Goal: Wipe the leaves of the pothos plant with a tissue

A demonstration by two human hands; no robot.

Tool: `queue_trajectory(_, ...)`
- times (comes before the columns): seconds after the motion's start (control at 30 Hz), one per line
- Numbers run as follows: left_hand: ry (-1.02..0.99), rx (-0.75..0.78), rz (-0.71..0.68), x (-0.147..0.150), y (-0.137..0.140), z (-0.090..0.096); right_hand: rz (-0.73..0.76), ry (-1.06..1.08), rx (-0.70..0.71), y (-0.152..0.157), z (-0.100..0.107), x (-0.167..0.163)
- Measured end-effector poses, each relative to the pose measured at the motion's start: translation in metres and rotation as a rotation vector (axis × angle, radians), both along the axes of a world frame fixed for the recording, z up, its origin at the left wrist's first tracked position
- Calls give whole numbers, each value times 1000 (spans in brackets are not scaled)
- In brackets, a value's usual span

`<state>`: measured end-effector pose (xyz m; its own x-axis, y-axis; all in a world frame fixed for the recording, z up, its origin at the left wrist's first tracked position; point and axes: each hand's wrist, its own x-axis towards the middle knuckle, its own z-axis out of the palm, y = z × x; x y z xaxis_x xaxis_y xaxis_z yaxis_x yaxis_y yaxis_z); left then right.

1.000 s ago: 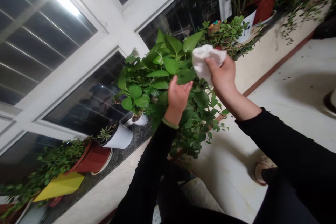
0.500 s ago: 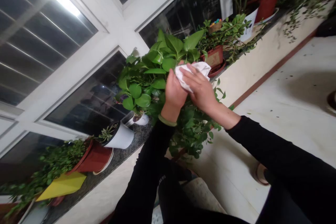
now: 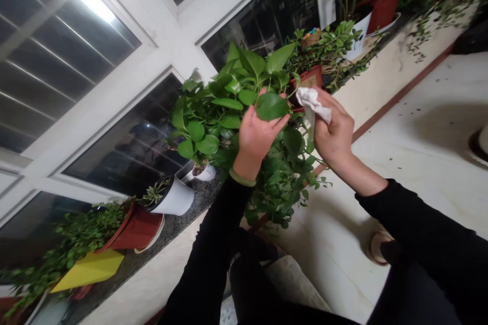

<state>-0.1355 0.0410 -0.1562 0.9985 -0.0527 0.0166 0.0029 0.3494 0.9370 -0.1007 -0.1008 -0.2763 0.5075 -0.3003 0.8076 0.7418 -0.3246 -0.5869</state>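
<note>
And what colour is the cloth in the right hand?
The cloth is white, clearest in the head view.

Looks like a home, window side: houseplants (image 3: 208, 145) crowding a dark speckled sill (image 3: 206, 194), white window frames (image 3: 165, 35) with dark panes, pale smooth floor (image 3: 430, 155), reddish-brown skirting (image 3: 404, 92). Exact room unclear.

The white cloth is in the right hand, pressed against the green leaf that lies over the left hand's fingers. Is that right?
Not pressed: the head view shows a gap between the white cloth in the right hand and the green leaf over the left hand. The rest stands.
</note>
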Motion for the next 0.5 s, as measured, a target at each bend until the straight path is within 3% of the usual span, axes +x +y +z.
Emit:
queue_trajectory(0.13,-28,-69,18,3,-5,-1,60,-92,-138,23,35,0)
queue_trajectory(0.23,-77,-144,16,4,-6,-2,145,-139,-259,44,43,4)
queue_trajectory(0.37,-84,-100,-35,0,3,-2,193,-153,-309,45,15,-2)
queue_trajectory(0.5,-54,-43,-54,-1,11,-5,154,-90,-211,28,-10,-12)
